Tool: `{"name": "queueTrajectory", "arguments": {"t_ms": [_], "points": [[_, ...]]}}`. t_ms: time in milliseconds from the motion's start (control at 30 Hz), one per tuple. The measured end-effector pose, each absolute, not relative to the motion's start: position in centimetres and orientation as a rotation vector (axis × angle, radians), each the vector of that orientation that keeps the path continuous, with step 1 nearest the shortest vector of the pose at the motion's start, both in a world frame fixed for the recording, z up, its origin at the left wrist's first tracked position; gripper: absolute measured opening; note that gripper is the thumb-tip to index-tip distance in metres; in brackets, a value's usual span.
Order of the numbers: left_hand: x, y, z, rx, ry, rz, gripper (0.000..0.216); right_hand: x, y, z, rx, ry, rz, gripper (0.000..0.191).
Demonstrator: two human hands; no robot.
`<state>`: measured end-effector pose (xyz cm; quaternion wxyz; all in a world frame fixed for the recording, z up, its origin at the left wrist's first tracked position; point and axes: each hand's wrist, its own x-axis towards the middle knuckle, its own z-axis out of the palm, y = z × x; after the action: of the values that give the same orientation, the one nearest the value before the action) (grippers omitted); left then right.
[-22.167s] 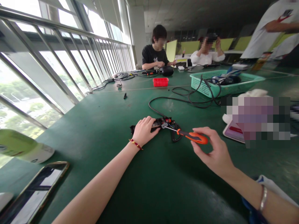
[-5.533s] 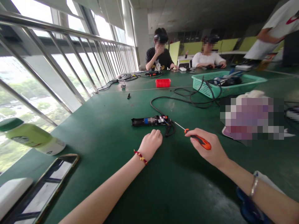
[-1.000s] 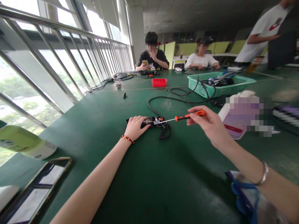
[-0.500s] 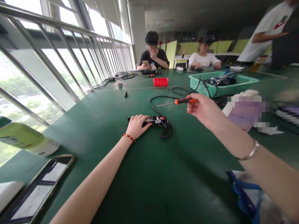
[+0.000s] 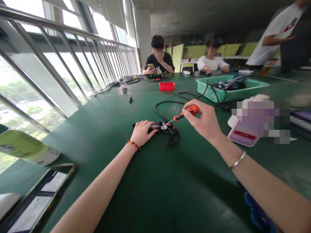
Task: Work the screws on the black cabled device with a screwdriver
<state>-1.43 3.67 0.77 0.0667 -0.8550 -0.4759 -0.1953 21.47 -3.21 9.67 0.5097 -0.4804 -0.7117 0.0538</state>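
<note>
My left hand (image 5: 143,132) is closed over the left part of a black cylindrical electrical device (image 5: 159,127), pressing it on the green table. Its right end is exposed, with a silvery part, coloured wires and a bit of orange; the palm hides the rest. In my right hand (image 5: 202,119) is a screwdriver (image 5: 186,112) with an orange and black handle. The shaft slants down to the left, and its tip is at the silvery part; whether it sits in a screw is too small to tell. A black cable (image 5: 167,102) loops behind the device.
A red bin (image 5: 167,86) and a green basket (image 5: 262,84) of cables stand farther back. A small black piece (image 5: 131,99) lies left. Near me are a phone (image 5: 54,181), a green bottle (image 5: 26,145) and, right, a purple-screened phone (image 5: 244,135). People sit across the table.
My right hand has moved left and down with the screwdriver, bringing its tip from above the cable to the device's exposed end. My left hand keeps its hold.
</note>
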Motion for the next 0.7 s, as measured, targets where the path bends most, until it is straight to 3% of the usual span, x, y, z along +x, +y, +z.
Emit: {"name": "queueTrajectory", "arguments": {"t_ms": [133, 700], "points": [[-1.4, 3.6, 0.8, -2.578, -1.446, -0.591, 0.039, 21.7, -2.7, 9.3, -1.136, -1.666, 0.264, 0.009], [-1.5, 3.8, 0.5, -2.570, -1.436, -0.595, 0.039, 21.9, -1.6, 8.4, -1.167, -1.679, 0.304, 0.011]]}}
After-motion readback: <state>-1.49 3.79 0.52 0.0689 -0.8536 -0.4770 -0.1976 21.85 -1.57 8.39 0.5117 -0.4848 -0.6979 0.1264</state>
